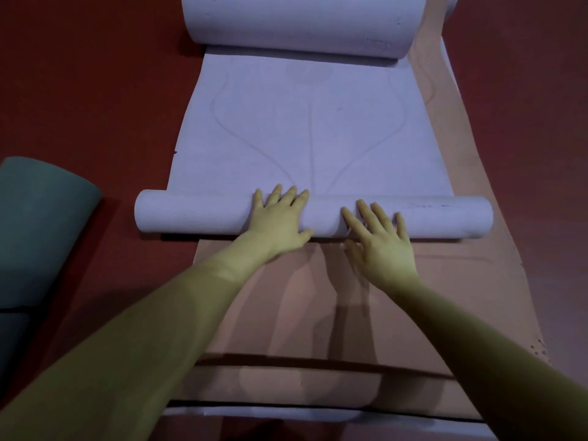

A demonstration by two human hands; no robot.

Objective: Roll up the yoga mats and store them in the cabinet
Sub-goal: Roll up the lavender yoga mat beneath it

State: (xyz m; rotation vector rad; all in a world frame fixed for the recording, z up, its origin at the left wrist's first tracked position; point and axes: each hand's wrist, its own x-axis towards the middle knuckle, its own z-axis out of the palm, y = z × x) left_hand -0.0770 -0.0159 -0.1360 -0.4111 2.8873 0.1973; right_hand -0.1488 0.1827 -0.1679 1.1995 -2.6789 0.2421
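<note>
Grip wide: left hand (280,218) and right hand (378,237) press flat on lavender mat roll (197,214).

both bare arms reach forward from the near edge, converging toward the middle of the scene. the left hand (280,218) lies palm down with fingers straight and slightly spread, pointing far. the right hand (378,240) sits just to its right, a little nearer, also flat with fingers extended.
</note>
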